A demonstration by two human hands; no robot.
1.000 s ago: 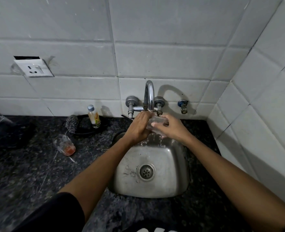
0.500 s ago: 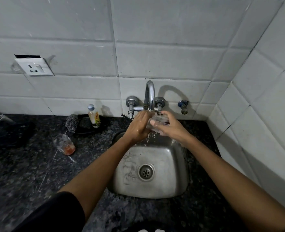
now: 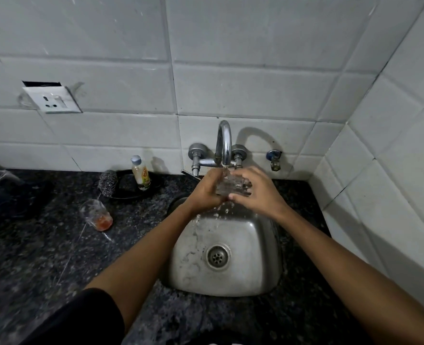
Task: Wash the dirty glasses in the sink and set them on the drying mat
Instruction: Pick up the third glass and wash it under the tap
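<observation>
Both hands hold a clear glass (image 3: 232,186) under the running tap (image 3: 224,143), above the back of the steel sink (image 3: 260,275). My left hand (image 3: 207,191) wraps its left side and my right hand (image 3: 257,192) curls round its right side. Water falls from the glass into the basin. A second glass (image 3: 96,214) with red residue at its bottom stands on the dark counter to the left of the sink. At the far left, a dark mat (image 3: 24,195) carries clear glasses (image 3: 3,176), dim and hard to make out.
A steel scrubber (image 3: 108,183) and a small soap bottle (image 3: 140,173) sit on a black dish (image 3: 131,192) behind the dirty glass. A wall socket (image 3: 52,99) is on the white tiles. A tiled side wall rises close on the right.
The glass has turned slightly between my hands under the stream; both hands stay at the tap. Nothing else has moved.
</observation>
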